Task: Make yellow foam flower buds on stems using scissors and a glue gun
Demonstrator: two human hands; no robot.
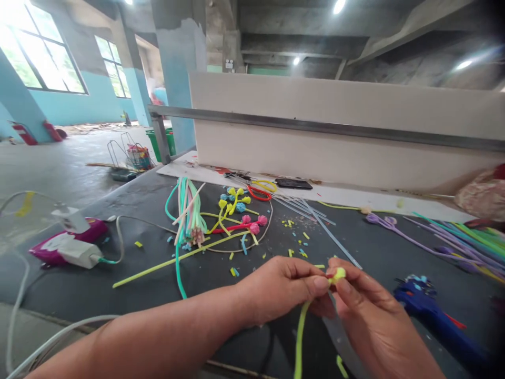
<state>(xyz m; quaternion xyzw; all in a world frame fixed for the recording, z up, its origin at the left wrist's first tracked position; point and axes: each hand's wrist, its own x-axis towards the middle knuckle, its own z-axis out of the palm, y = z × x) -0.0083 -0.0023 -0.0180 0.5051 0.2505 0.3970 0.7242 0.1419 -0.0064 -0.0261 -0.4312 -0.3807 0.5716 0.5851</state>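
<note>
A yellow-green pipe cleaner hangs down from my left hand, whose thumb and fingers pinch it near the top. At its upper end is a small yellow bud, held between the thumb and fingertips of my right hand. The two hands meet at the fingertips, above the front of the dark table. Behind them lie finished-looking yellow buds on stems and pink buds. A long yellow-green stem stretches to the left.
A bundle of pale and teal pipe cleaners lies at left, near a purple power strip with cords. Scissors and a black phone are at the back. A blue glue gun and purple stems lie on the right.
</note>
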